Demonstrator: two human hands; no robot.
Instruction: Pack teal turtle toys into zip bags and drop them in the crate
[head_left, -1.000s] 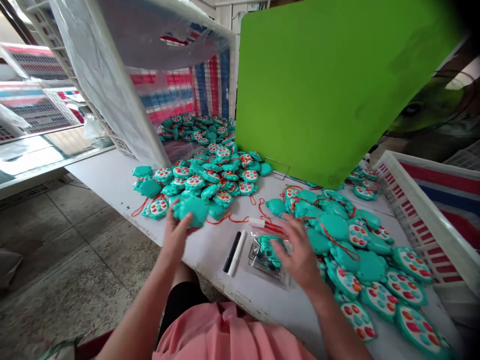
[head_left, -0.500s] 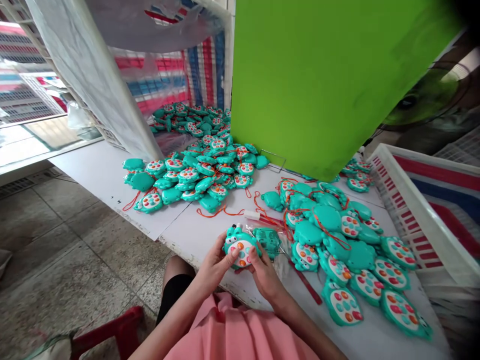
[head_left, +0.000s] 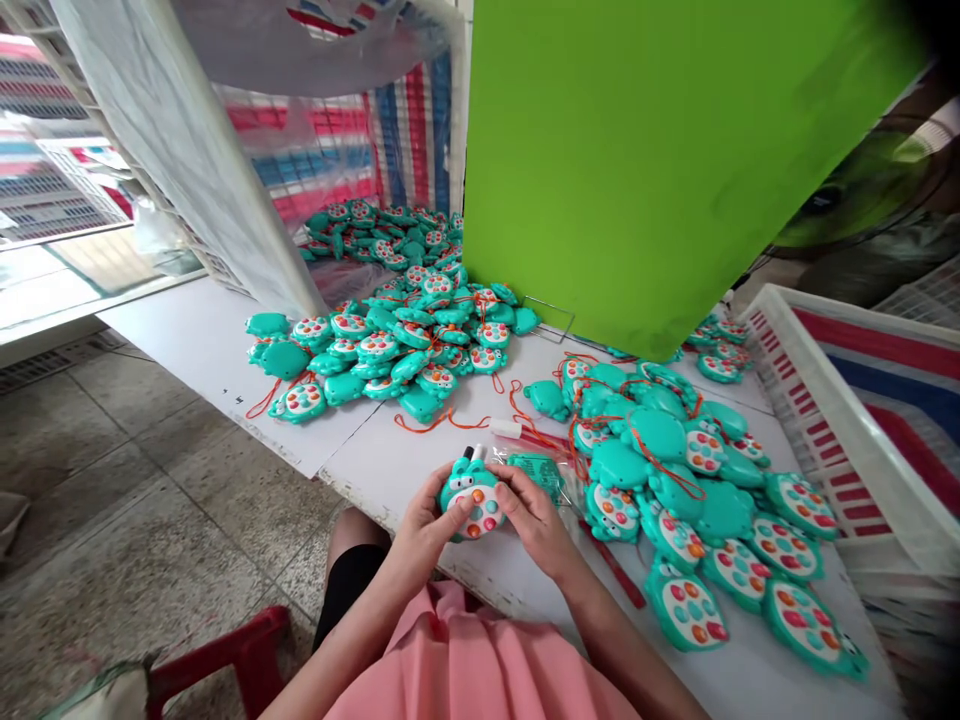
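Note:
A teal animal-shaped button toy point(head_left: 472, 508) is held over the front edge of the table, its white panel of orange, pink and teal buttons facing up and its eyes away from me. My left hand point(head_left: 429, 522) grips its left side, thumb on the panel. At its right edge is my right hand point(head_left: 534, 515), thumb and fingers closed on the rim. Just beyond the toy's head, a black tip and a white tip point(head_left: 478, 453) stick out; what they belong to is hidden. A clear bag with a teal piece point(head_left: 541, 470) lies behind my right hand.
Piles of similar toys with orange cords lie at the left point(head_left: 379, 348) and right point(head_left: 652, 435). A red tool point(head_left: 611, 565) rests near the right pile. Behind stands a green panel point(head_left: 637, 170); a white basket point(head_left: 772, 400) is at right, a red stool point(head_left: 225, 660) below left.
The toy has shifted slightly left and tilted a little. My right hand has moved from over its panel to its right edge, baring more buttons.

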